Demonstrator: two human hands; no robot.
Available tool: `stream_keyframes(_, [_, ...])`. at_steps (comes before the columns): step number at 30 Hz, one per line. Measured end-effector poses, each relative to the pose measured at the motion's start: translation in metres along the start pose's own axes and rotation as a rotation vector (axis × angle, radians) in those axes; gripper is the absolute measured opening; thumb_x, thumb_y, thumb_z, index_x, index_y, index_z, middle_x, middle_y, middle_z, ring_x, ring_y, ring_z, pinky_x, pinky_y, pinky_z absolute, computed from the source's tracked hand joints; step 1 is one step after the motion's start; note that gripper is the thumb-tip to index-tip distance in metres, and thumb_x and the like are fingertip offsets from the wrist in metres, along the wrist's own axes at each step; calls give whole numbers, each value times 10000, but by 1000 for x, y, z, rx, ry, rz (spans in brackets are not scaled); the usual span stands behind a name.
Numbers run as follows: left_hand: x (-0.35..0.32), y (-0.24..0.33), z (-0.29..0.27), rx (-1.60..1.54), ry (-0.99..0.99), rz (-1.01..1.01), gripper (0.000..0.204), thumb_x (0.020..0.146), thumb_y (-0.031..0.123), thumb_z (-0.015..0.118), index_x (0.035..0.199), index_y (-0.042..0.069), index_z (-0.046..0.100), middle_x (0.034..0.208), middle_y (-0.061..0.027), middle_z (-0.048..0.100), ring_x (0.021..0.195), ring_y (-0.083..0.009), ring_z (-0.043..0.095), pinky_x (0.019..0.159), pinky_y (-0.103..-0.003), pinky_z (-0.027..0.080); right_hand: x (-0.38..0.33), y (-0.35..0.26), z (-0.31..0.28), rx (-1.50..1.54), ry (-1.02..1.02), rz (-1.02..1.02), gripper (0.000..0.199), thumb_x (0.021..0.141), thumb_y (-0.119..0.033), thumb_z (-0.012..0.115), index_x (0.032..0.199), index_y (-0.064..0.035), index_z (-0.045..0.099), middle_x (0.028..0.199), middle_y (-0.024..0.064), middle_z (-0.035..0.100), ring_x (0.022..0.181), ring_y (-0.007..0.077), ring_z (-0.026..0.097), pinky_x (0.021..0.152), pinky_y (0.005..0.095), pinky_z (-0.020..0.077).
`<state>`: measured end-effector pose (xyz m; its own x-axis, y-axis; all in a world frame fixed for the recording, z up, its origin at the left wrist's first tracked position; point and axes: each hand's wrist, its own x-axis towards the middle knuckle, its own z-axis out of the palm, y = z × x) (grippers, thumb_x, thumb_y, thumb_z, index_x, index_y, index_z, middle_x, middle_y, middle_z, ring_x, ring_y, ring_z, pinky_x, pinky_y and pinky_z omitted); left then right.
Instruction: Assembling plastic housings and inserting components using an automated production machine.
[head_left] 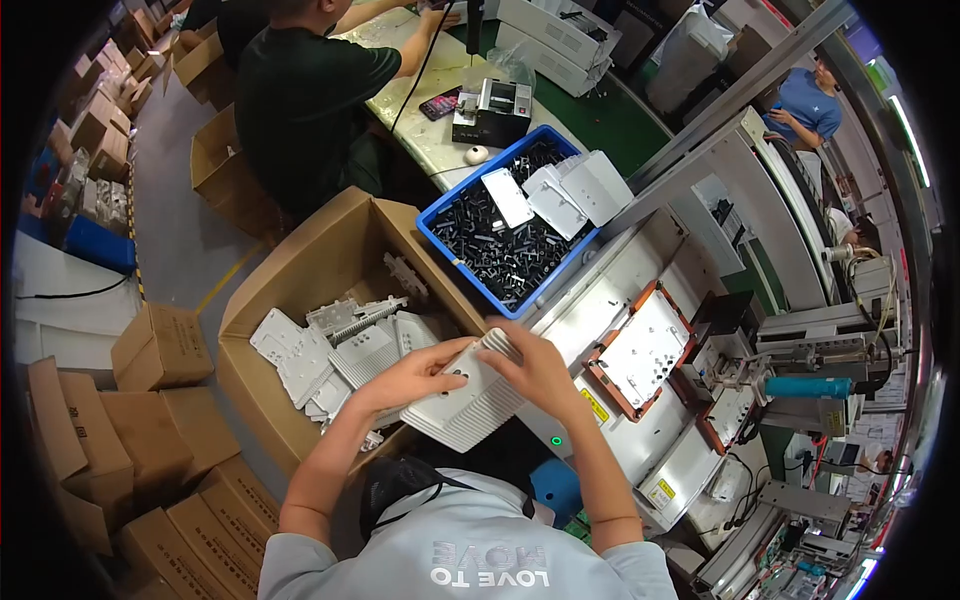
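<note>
Between both hands, over the near right edge of a cardboard box, I hold a white finned housing (462, 408); parallel ribs run along its side and dark holes mark its flat face. My left hand (418, 378) grips its left edge with the thumb laid on the face. My right hand (540, 372) closes over its upper right end, thumb on top and the other fingers partly hidden behind. Left of my hands the open cardboard box (290, 240) holds several similar white plates and ribbed housings (292, 352), lying loosely on one another.
A blue bin (462, 268) full of small black parts, with white covers (578, 190) on top, stands beyond my hands. To the right is a machine with an orange-framed fixture (640, 350). A co-worker (305, 105) sits at a table far left. Cartons (150, 430) stack at lower left.
</note>
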<state>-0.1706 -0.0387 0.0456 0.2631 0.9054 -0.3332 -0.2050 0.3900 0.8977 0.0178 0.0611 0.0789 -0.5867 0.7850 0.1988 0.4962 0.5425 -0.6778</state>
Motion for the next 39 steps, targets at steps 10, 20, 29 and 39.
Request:
stream_keyframes(10, [-4, -29, -54, -198, 583, 249, 737, 852, 37, 606, 1460, 83, 192, 1209, -124, 562, 1070, -203, 565, 926, -337, 452, 40, 45, 78, 885, 113, 517, 249, 932, -277, 586, 987, -37, 549, 836, -1, 590, 754, 68, 524, 695, 234, 435])
stream_keyframes(20, [37, -71, -75, -926, 692, 365, 542, 904, 95, 534, 1391, 127, 298, 1317, -63, 454, 1215, -232, 451, 999, -428, 385, 88, 59, 169, 1008, 196, 686, 272, 948, -287, 553, 992, -19, 540, 881, 56, 572, 824, 129, 502, 764, 286, 432])
stream_keyframes(29, [8, -78, -119, -702, 771, 294, 498, 894, 86, 514, 1360, 41, 345, 1303, -92, 474, 1212, -204, 450, 1013, -339, 347, 224, 213, 139, -438, 95, 172, 781, 775, -473, 675, 1315, 19, 401, 1264, 227, 496, 1127, 404, 474, 974, 452, 370])
stream_keyframes(39, [10, -73, -96, -709, 732, 167, 532, 886, 107, 543, 1375, 13, 358, 1281, -113, 506, 1160, -194, 497, 982, -298, 377, 267, 202, 128, -644, -78, 192, 983, 629, -391, 766, 1412, -57, 274, 1031, 237, 574, 962, 400, 552, 842, 461, 465])
